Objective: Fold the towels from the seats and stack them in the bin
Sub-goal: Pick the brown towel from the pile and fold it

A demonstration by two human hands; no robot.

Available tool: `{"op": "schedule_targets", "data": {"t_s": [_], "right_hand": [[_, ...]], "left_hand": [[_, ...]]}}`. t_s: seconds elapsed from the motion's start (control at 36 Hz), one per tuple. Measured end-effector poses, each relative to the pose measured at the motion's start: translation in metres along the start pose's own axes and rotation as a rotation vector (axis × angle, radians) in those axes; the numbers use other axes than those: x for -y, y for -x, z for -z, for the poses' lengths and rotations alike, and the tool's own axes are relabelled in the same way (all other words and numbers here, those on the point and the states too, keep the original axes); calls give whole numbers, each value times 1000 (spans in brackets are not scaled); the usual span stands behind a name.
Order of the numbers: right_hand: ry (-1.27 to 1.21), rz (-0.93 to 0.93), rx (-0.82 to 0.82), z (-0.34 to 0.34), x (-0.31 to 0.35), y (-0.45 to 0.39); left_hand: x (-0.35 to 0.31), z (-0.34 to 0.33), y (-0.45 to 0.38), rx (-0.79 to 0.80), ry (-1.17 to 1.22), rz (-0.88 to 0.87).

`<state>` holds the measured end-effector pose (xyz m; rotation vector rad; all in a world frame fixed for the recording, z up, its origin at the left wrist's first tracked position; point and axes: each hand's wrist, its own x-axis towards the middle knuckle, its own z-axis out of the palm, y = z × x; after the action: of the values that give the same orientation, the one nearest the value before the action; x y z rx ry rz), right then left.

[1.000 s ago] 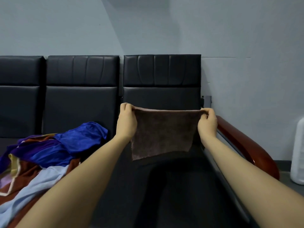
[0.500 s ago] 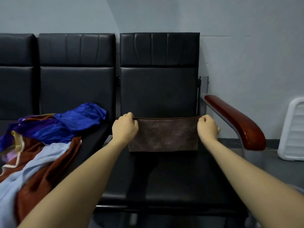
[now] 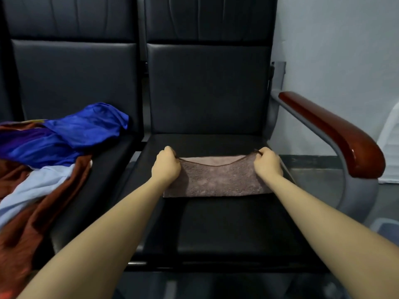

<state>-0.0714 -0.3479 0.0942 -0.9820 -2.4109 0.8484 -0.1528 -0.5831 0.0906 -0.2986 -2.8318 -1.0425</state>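
A brown towel point(image 3: 218, 180) lies folded on the black seat point(image 3: 226, 229) of the right-hand chair, its near edge flat on the cushion. My left hand point(image 3: 165, 165) grips its far left corner. My right hand point(image 3: 267, 161) grips the far right corner. Between the two hands the top layer sags and a lighter pink inner layer shows behind it. A heap of loose towels point(image 3: 45, 152), blue, purple, rust brown and pale blue, covers the seat to the left.
A glossy red-brown armrest point(image 3: 332, 132) on a grey metal frame runs along the right of the seat. A white slatted bin point(image 3: 390, 143) stands on the floor by the wall at the far right. The chair backs rise just behind the towel.
Both hands have brought the brown towel down from the air onto the seat cushion. It now lies flat instead of hanging. The view has tilted downward and closer.
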Motion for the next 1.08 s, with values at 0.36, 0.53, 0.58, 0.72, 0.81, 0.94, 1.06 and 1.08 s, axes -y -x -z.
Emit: {"op": "schedule_targets", "data": {"t_s": [0.36, 0.53, 0.58, 0.72, 0.81, 0.94, 1.06, 1.08], "right_hand": [[-9, 54, -47, -24, 4, -30], [132, 215, -32, -35, 2, -26], [129, 334, 20, -38, -1, -21], [73, 597, 255, -47, -13, -10], [183, 699, 385, -48, -15, -4], [404, 734, 488, -48, -14, 4], [457, 697, 519, -46, -15, 11], [463, 691, 521, -46, -15, 12]], "left_hand": [[-4, -12, -33, -108, -8, 38], [-9, -25, -29, -25, -294, 101], [-10, -28, -23, 0, -367, 122], [-11, -31, -3, 83, -475, 187], [-11, -27, 6, 161, -519, 262], [-3, -25, 19, 128, -536, 299], [0, -21, 22, 126, -466, 282], [2, -21, 23, 114, -436, 263]]}}
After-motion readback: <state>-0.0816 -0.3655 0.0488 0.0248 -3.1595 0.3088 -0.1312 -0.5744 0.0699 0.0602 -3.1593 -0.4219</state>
